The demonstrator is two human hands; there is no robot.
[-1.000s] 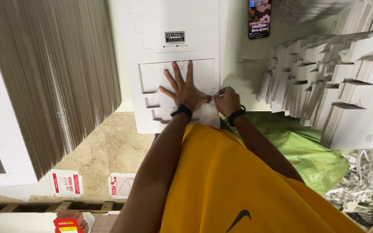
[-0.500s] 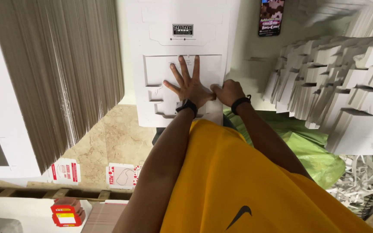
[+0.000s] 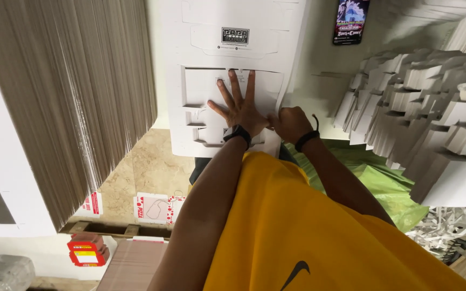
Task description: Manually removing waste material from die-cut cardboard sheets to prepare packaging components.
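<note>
With the left hand (image 3: 239, 109) spread flat, pinning the white die-cut cardboard sheet (image 3: 227, 64) on the surface, the closed right hand (image 3: 288, 124) should tear its edge strip steadily, close to the pinned area.

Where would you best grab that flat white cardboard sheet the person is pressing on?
Probably by its right edge, coming in from the right side. The cardboard sheet lies flat on the table, so there is nothing to pinch from above. The left hand presses spread-fingered on its middle, while the right hand is curled at that right edge, where fingers could likely slip under.
</note>
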